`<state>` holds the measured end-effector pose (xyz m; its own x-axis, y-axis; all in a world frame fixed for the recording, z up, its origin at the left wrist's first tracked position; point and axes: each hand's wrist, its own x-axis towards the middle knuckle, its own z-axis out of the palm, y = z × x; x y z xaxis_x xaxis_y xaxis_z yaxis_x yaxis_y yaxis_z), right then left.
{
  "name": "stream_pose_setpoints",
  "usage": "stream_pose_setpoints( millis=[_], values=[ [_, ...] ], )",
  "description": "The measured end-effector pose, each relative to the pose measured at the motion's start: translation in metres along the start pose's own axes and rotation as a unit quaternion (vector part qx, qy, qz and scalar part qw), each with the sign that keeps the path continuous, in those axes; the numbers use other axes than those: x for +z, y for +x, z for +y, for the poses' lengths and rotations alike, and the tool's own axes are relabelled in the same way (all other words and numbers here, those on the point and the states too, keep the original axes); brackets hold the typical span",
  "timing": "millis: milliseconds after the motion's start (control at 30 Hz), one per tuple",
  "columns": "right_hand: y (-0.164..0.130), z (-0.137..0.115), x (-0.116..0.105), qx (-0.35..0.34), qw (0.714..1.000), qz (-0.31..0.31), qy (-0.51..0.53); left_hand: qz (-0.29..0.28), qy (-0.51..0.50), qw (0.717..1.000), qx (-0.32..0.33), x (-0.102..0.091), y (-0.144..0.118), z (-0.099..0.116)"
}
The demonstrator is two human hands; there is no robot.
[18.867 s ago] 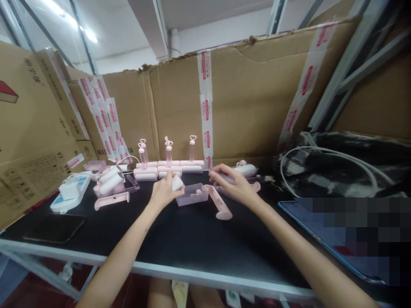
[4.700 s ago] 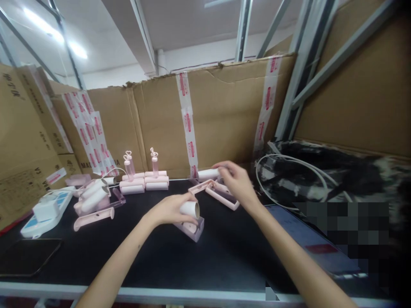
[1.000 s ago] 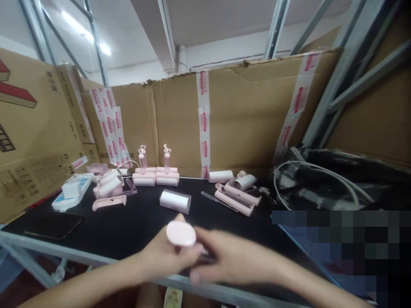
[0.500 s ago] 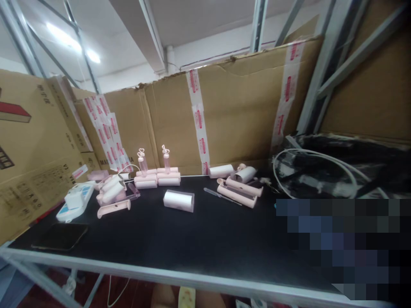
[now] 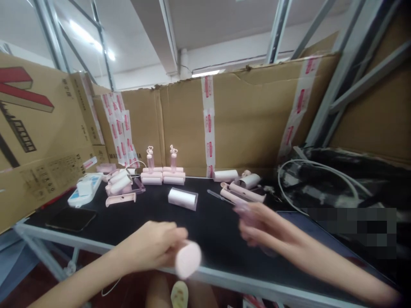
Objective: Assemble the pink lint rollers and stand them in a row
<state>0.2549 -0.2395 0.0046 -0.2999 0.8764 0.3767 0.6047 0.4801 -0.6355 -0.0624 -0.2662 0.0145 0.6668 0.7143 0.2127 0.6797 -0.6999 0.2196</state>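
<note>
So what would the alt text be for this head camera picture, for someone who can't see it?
Seen from above, a person's left hand grips a pale pink roller at the near edge of a black table, while the blurred right hand reaches forward beside it. More pink and white rolls and handles lie further back, in front of cardboard boxes.

Two hands: left hand (image 5: 150, 248), right hand (image 5: 260, 226). Two little bottles (image 5: 150, 159) stand up. One phone (image 5: 71, 219) lies flat.
</note>
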Motion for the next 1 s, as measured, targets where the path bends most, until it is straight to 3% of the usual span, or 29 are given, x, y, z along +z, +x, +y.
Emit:
stream_pose_setpoints(
  millis=[67,133,300,367,500,533,600,667,733,867,1000],
  values=[
    [0.034,0.011,0.011,-0.063,0.996,-0.018,-0.064,-0.008,0.123,0.99,0.071,0.008,0.031,-0.002],
    [0.075,0.03,0.025,-0.068,0.989,0.029,-0.125,0.017,0.189,0.979,0.076,0.014,0.063,-0.006],
    [0.146,0.072,0.041,-0.036,0.975,0.094,-0.2,0.101,0.212,0.969,0.077,0.017,0.146,-0.023],
    [0.156,0.078,0.036,-0.039,0.969,0.152,-0.191,0.084,0.191,0.974,0.083,0.02,0.182,-0.032],
    [0.151,0.072,0.021,-0.067,0.942,0.28,-0.17,0.033,0.116,0.992,0.032,0.035,0.24,-0.046],
    [0.145,0.067,0.021,-0.089,0.938,0.289,-0.168,0.032,0.107,0.993,0.032,0.039,0.25,-0.048],
    [0.132,0.053,0.026,-0.169,0.937,0.249,-0.179,0.045,0.091,0.994,0.037,0.044,0.265,-0.052],
    [0.118,0.038,0.042,-0.291,0.924,0.129,-0.212,0.081,0.073,0.993,0.034,0.043,0.27,-0.058],
    [0.109,0.026,0.063,-0.357,0.903,0.027,-0.239,0.144,0.061,0.988,0.017,0.038,0.266,-0.07],
    [0.111,0.023,0.095,-0.338,0.894,-0.022,-0.294,0.266,0.07,0.959,-0.069,0.022,0.226,-0.11],
    [0.128,0.051,0.091,-0.253,0.894,0.005,-0.37,0.313,0.099,0.935,-0.137,0.02,0.173,-0.152]
  ],
)
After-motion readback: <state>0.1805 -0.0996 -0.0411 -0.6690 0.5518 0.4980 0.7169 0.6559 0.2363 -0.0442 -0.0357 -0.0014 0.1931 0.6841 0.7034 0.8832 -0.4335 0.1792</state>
